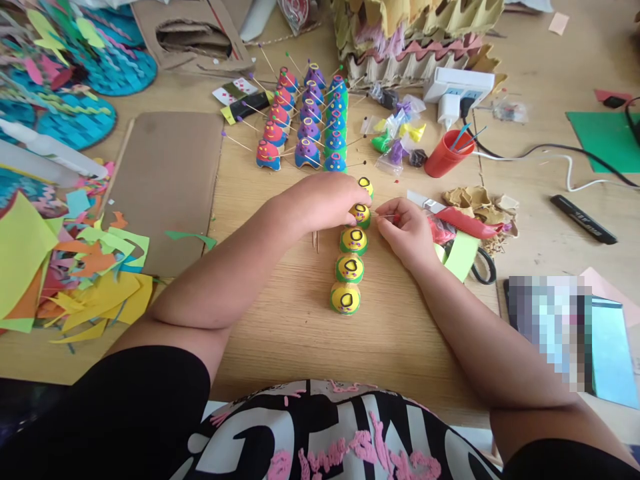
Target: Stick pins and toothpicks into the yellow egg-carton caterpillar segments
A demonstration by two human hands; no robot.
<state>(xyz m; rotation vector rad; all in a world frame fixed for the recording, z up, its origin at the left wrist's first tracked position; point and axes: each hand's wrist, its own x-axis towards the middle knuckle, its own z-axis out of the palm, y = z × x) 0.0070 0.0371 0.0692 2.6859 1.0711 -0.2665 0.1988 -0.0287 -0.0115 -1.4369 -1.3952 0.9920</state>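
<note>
A row of yellow-and-green painted egg-carton cups (pixel 349 269), with black rings and small dots on top, runs away from me across the table. My left hand (pixel 330 200) is closed around the second cup from the far end, steadying it between thumb and fingers and hiding part of it. Right of that cup, my right hand (pixel 407 230) pinches a thin toothpick (pixel 386 215), its point toward the cup's side. Whether the tip has entered the cup cannot be made out. A few loose toothpicks (pixel 316 241) lie left of the row, under my left wrist.
Red (pixel 274 133), purple (pixel 307 152) and blue (pixel 335 140) cup rows with toothpicks stand beyond my hands. A red cup (pixel 449 153), clay bags (pixel 397 137) and a power strip (pixel 457 87) sit behind right. Paper scraps (pixel 100 287) and cardboard (pixel 165 173) lie left; scissors (pixel 484 267) right.
</note>
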